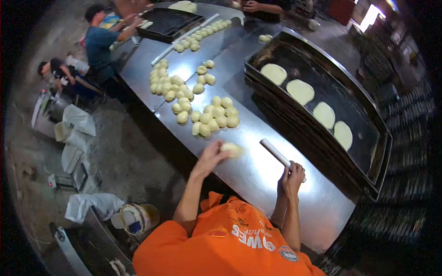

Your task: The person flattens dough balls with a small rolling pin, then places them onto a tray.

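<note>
My left hand [211, 158] is closed on a pale dough ball [232, 150], blurred by motion, just above the steel table [258, 188]. In my right hand [293, 177] is a light-coloured rolling pin [275, 152], gripped near its lower end and slanting up to the left. Beyond my left hand lies a cluster of dough balls [218, 112], with several more dough balls [169, 83] grouped farther up the table. To the right, flattened dough rounds [300, 92] lie in a row on a dark baking tray [340, 83].
At the table's far end are a pale rod [184, 40], a row of dough balls [209, 30] and another dark tray [168, 23]. A person in a teal shirt [100, 46] works at the left edge. A bucket [138, 218] stands on the floor at lower left.
</note>
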Tool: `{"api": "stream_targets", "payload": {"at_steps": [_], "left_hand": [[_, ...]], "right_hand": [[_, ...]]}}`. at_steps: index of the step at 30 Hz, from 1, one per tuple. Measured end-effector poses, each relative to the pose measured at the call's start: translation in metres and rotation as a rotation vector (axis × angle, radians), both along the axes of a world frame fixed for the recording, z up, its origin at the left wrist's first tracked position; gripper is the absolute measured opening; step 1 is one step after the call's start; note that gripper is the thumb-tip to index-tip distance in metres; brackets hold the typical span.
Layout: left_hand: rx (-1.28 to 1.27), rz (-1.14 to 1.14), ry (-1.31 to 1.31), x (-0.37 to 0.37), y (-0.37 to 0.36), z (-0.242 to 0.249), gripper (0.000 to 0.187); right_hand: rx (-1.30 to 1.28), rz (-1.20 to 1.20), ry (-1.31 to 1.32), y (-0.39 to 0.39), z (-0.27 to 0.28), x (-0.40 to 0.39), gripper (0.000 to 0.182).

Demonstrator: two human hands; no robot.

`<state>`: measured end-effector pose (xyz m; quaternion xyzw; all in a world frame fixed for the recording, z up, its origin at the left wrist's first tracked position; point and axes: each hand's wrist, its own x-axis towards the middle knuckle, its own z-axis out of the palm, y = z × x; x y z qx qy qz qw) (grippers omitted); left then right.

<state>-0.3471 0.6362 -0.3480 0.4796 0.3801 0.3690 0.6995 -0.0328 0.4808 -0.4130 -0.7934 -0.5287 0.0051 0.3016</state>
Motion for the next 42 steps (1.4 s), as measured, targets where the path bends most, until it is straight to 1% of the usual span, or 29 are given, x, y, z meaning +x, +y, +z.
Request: {"api": "stream_targets", "payload": {"at_steps": [1, 3, 5, 6, 7, 9, 10, 11, 12, 13, 14, 15, 17, 18, 19, 21, 22, 23, 25, 27, 28, 29, 31, 32, 35, 37, 38, 40, 42], "left_hand": [[-0.014, -0.029, -0.003, 0.02, -0.012, 0.008, 0.034], [-0.322, -0.328, -0.451, 0.056, -0.028, 0.016, 0.037], [-0.169, -0.466, -0.05, 0.085, -0.025, 0.004, 0.037], [-0.112, -0.543, 0.133, 0.089, -0.023, -0.009, 0.043], [-0.118, -0.566, 0.137, 0.087, -0.028, -0.02, 0.043], [0.842, -0.21, 1.112, 0.075, -0.038, -0.035, 0.051], [0.799, -0.19, 0.973, 0.069, -0.046, -0.02, 0.053], [0.799, -0.196, 0.975, 0.069, -0.05, -0.022, 0.053], [1.008, -0.259, 0.942, 0.067, -0.058, -0.025, 0.052], [1.214, -0.325, 0.897, 0.066, -0.066, -0.03, 0.051], [1.301, -0.382, 0.94, 0.064, -0.071, -0.047, 0.046], [1.303, -0.395, 0.938, 0.063, -0.072, -0.046, 0.046], [1.09, -0.409, 0.944, 0.061, -0.055, -0.04, 0.037], [0.82, -0.496, 0.964, 0.067, -0.039, -0.017, 0.031], [0.817, -0.506, 0.965, 0.065, -0.028, -0.012, 0.031], [0.979, -0.153, 0.917, 0.069, -0.003, -0.005, 0.031], [0.977, -0.162, 0.917, 0.077, 0.01, -0.002, 0.031], [0.989, -0.166, 0.82, 0.087, 0.02, 0.0, 0.031], [0.986, -0.179, 0.724, 0.103, 0.024, -0.005, 0.031], [1.147, -0.174, 0.759, 0.121, 0.022, -0.011, 0.034], [1.211, -0.196, 0.82, 0.12, 0.016, -0.026, 0.038], [1.193, -0.204, 0.828, 0.114, 0.009, -0.043, 0.038], [1.152, -0.232, 0.859, 0.087, -0.023, -0.078, 0.042], [1.14, -0.265, 0.931, 0.078, -0.037, -0.077, 0.044], [1.036, -0.278, 0.952, 0.049, -0.074, -0.064, 0.046], [1.022, -0.295, 0.962, 0.045, -0.072, -0.066, 0.048], [1.01, -0.31, 0.97, 0.044, -0.07, -0.067, 0.049], [1.048, -0.276, 0.992, 0.063, -0.046, -0.07, 0.05], [1.106, -0.227, 0.999, 0.095, -0.007, -0.072, 0.051]], "right_hand": [[0.011, -0.008, 0.003, -0.002, -0.001, 0.0, 0.031], [-0.029, -0.038, 0.008, -0.003, 0.005, 0.0, 0.031], [-0.037, -0.043, 0.022, -0.003, 0.012, 0.0, 0.032], [-0.014, -0.018, 0.008, -0.002, 0.005, 0.004, 0.033], [-0.044, -0.041, 0.015, -0.001, 0.011, 0.001, 0.033], [-0.042, -0.101, -0.063, 0.0, 0.026, -0.019, 0.037], [-0.031, -0.026, -0.079, 0.003, 0.036, -0.029, 0.037], [-0.024, 0.051, -0.091, 0.004, 0.046, -0.041, 0.038], [-0.038, 0.235, -0.183, 0.003, 0.059, -0.055, 0.039], [-0.013, 0.322, -0.15, 0.006, 0.039, -0.069, 0.036], [-0.069, 0.32, -0.182, 0.003, 0.022, -0.081, 0.033], [-0.12, 0.314, -0.215, 0.001, 0.021, -0.089, 0.031], [-0.234, 0.236, -0.121, -0.009, 0.029, -0.074, 0.033], [-0.287, 0.183, -0.11, -0.011, 0.039, -0.065, 0.031], [-0.35, 0.132, -0.09, -0.015, 0.043, -0.058, 0.029], [-0.18, -0.008, -0.105, -0.015, 0.036, -0.025, 0.031], [-0.082, -0.056, -0.039, -0.011, 0.038, -0.013, 0.032], [-0.08, -0.069, -0.088, -0.012, 0.027, -0.003, 0.031], [-0.133, -0.084, 0.082, -0.009, 0.031, -0.009, 0.031], [-0.102, 0.073, -0.074, -0.019, 0.036, -0.025, 0.038], [-0.058, 0.123, -0.044, -0.024, 0.032, -0.038, 0.039], [-0.014, 0.125, -0.036, -0.031, 0.01, -0.052, 0.038], [0.064, 0.022, -0.049, -0.049, 0.009, -0.091, 0.032], [0.068, 0.023, -0.049, -0.049, 0.011, -0.09, 0.032], [-0.043, 0.05, 0.067, -0.066, 0.024, -0.095, 0.031], [-0.254, 0.198, 0.127, -0.067, 0.032, -0.08, 0.032], [-0.257, 0.198, 0.136, -0.06, 0.034, -0.077, 0.032], [-0.098, 0.176, -0.003, -0.034, 0.036, -0.063, 0.03], [-0.106, 0.103, -0.067, 0.002, 0.023, -0.053, 0.031]]}}
